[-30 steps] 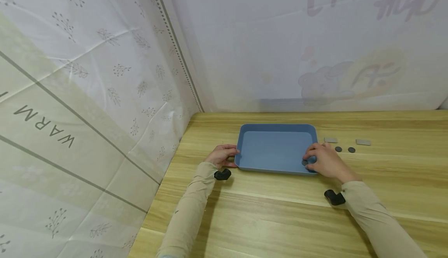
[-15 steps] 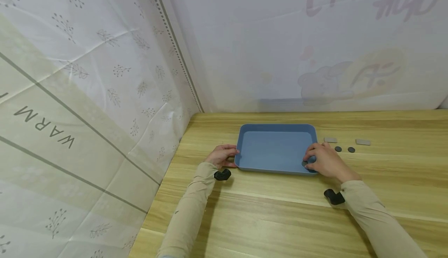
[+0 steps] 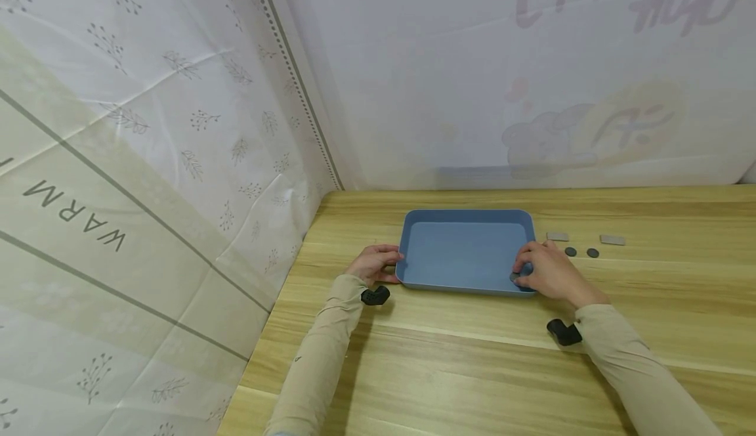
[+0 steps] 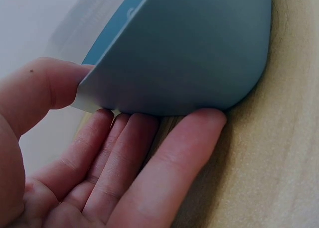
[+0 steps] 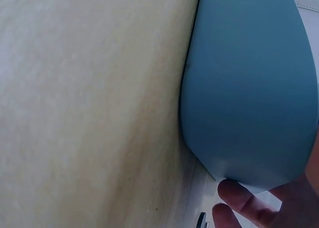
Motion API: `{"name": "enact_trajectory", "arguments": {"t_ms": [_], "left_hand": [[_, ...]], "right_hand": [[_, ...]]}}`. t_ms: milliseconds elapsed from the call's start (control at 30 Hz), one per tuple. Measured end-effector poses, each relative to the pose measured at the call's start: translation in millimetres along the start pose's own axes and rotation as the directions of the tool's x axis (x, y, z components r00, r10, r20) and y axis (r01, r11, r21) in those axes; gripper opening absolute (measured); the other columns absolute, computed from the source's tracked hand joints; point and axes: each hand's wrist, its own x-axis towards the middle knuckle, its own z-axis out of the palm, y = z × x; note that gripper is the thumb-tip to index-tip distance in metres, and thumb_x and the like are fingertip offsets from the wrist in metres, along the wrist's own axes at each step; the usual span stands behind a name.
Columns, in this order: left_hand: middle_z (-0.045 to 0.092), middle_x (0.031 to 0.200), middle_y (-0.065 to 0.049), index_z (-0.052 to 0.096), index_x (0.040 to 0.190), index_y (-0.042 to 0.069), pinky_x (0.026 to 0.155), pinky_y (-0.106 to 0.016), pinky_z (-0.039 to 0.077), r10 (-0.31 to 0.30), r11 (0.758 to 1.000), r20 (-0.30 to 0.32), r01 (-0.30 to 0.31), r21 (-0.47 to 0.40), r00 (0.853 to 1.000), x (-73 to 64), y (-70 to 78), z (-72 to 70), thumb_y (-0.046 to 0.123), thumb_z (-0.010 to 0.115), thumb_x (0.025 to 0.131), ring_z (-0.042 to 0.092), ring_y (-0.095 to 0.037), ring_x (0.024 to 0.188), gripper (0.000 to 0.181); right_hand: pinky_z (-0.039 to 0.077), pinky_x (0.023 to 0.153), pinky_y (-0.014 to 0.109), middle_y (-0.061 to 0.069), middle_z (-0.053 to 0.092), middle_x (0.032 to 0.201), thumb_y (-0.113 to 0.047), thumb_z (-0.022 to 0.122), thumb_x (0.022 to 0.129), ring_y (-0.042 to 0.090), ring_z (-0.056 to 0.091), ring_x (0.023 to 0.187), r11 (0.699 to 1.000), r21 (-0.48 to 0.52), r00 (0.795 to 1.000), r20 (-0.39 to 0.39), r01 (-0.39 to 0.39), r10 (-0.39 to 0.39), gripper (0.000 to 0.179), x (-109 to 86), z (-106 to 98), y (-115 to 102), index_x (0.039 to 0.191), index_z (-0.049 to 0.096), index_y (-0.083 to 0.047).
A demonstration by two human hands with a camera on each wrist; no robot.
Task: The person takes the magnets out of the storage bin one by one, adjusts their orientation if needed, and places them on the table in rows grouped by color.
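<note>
A shallow blue rectangular tray (image 3: pixel 461 252) rests on the wooden table. At its left end my left hand (image 3: pixel 375 264) grips the wall. In the left wrist view its thumb (image 4: pixel 65 83) hooks over the rim, while the fingers (image 4: pixel 174 163) lie against the outside and lower edge. My right hand (image 3: pixel 552 272) reaches over the right front corner. Between its thumb and fingertips, at the tray's floor, it pinches a small dark round disc (image 3: pixel 514 277). From the right wrist, the tray's outer wall (image 5: pixel 249 88) hides the disc, and only some fingers (image 5: pixel 244 198) show.
Right of the tray lie two more dark discs (image 3: pixel 570 252) and two thin grey rectangular pieces (image 3: pixel 612 240), one of them close to the tray's wall. Patterned white cloth (image 3: pixel 401 94) hangs along the table's back and left edges.
The right fingertips have shifted slightly around the disc, and less of it shows. My left hand and the tray stay in place.
</note>
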Motion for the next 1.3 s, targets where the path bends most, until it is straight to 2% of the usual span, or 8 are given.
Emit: {"name": "enact_trajectory", "arguments": {"t_ms": [267, 367, 467, 700, 867, 1067, 1167, 1300], "left_hand": [[0.064, 0.116, -0.017, 0.055, 0.133, -0.001, 0.07, -0.04, 0.061, 0.01, 1.0, 0.01, -0.01, 0.013, 1.0, -5.5, 2.4, 0.8, 0.006, 0.064, 0.089, 0.065, -0.018, 0.091, 0.045], [0.062, 0.119, -0.02, 0.052, 0.135, -0.003, 0.073, -0.041, 0.061, 0.012, 1.0, 0.034, -0.013, 0.018, 0.999, -15.4, 9.4, 2.8, 0.006, 0.063, 0.09, 0.064, -0.019, 0.093, 0.047], [0.06, 0.125, -0.022, 0.048, 0.138, -0.004, 0.078, -0.042, 0.06, 0.011, 1.0, 0.057, -0.012, 0.026, 0.998, -26.0, 16.7, 4.5, 0.005, 0.061, 0.091, 0.064, -0.02, 0.097, 0.049], [0.06, 0.123, -0.021, 0.049, 0.137, -0.004, 0.077, -0.043, 0.06, 0.012, 1.0, 0.047, -0.013, 0.023, 0.999, -17.5, 11.0, 2.6, 0.006, 0.062, 0.091, 0.063, -0.021, 0.098, 0.049], [0.063, 0.118, -0.018, 0.053, 0.135, -0.001, 0.071, -0.04, 0.061, 0.018, 1.0, 0.023, -0.018, 0.019, 1.0, -2.5, 0.2, -0.8, 0.007, 0.064, 0.091, 0.064, -0.018, 0.092, 0.046], [0.064, 0.111, -0.013, 0.056, 0.132, 0.001, 0.068, -0.039, 0.061, 0.008, 1.0, -0.004, -0.008, 0.007, 1.0, 0.9, -1.4, -0.3, 0.006, 0.065, 0.089, 0.064, -0.018, 0.091, 0.044], [0.064, 0.11, -0.011, 0.056, 0.132, 0.0, 0.067, -0.039, 0.061, 0.009, 1.0, -0.007, -0.009, 0.009, 1.0, 0.4, -1.0, 0.0, 0.006, 0.064, 0.089, 0.063, -0.018, 0.091, 0.044], [0.064, 0.11, -0.01, 0.055, 0.132, 0.0, 0.067, -0.038, 0.061, 0.007, 1.0, -0.005, -0.007, 0.005, 1.0, -0.8, -0.5, 0.2, 0.005, 0.063, 0.089, 0.063, -0.017, 0.09, 0.044]], "right_hand": [[0.032, 0.1, 0.061, 0.012, 0.062, 0.105, -0.017, 0.079, 0.077, 0.034, 0.047, 0.095, 1.0, 0.006, 1.0, -0.004, -0.01, 0.01, 0.012, 0.3, -1, -2, 0.078, 0.067, -0.017], [0.038, 0.089, 0.053, 0.011, 0.063, 0.105, -0.018, 0.08, 0.077, 0.032, 0.046, 0.093, 1.0, -0.008, 1.0, -0.01, -0.009, 0.009, 0.015, 0.0, -1, -2, 0.077, 0.065, -0.018], [0.037, 0.077, 0.045, 0.011, 0.063, 0.104, -0.018, 0.081, 0.076, 0.03, 0.045, 0.09, 1.0, -0.021, 1.0, -0.015, -0.003, 0.003, 0.017, -0.7, -2, -3, 0.075, 0.064, -0.019], [0.037, 0.09, 0.057, 0.012, 0.063, 0.105, -0.017, 0.081, 0.076, 0.032, 0.047, 0.092, 0.999, -0.027, 1.0, -0.013, 0.02, -0.02, 0.019, -1.2, -2, -3, 0.073, 0.062, -0.02], [0.038, 0.079, 0.05, 0.012, 0.063, 0.106, -0.018, 0.08, 0.077, 0.032, 0.046, 0.091, 0.999, -0.035, 1.0, -0.008, 0.022, -0.023, 0.019, -1.6, -2, -3, 0.072, 0.062, -0.022], [0.035, 0.072, 0.041, 0.01, 0.063, 0.105, -0.018, 0.079, 0.078, 0.031, 0.044, 0.09, 0.999, -0.037, 1.0, -0.008, 0.015, -0.015, 0.018, -2.2, -2, -3, 0.072, 0.063, -0.024], [0.034, 0.072, 0.041, 0.01, 0.063, 0.104, -0.017, 0.079, 0.077, 0.031, 0.045, 0.09, 0.999, -0.034, 1.0, -0.016, 0.013, -0.013, 0.018, -2.5, -1, -3, 0.072, 0.063, -0.024], [0.038, 0.076, 0.051, 0.009, 0.065, 0.103, -0.017, 0.078, 0.078, 0.035, 0.047, 0.094, 1.0, -0.023, 0.999, -0.038, 0.009, -0.009, 0.014, -3.4, -1, -3, 0.075, 0.065, -0.021]]}}
